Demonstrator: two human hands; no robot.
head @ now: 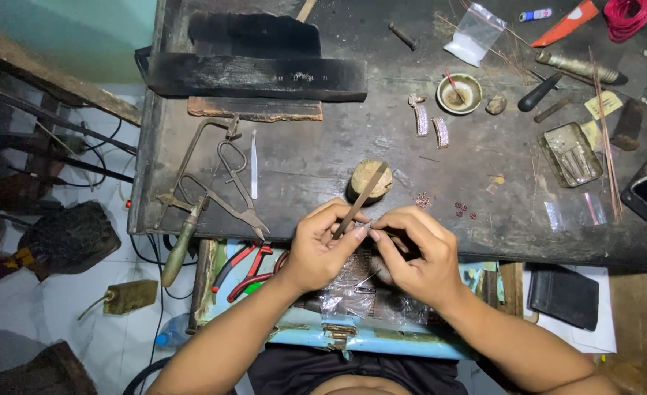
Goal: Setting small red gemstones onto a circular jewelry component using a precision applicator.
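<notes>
We find both hands meeting at the near edge of the dark bench. The left hand keeps a closed grip on a slim flat file, whose blade slants up and away from the fingers toward a small round wooden block just beyond. The right hand pinches a tiny metal piece between thumb and forefinger; that grip is closed on it, and the piece sits directly against the file, between the two hands. We cannot tell the piece's exact shape.

Left of the left-hand grip lie metal shears, tweezers and a saw frame with wooden handle. Below the hands, in an open drawer, we note red-handled pliers and crumpled clear plastic. Beyond the right-hand grip sit two curved stone-set strips and a small bowl; small red beads lie near, just to the right. A metal tin stands well apart to the right.
</notes>
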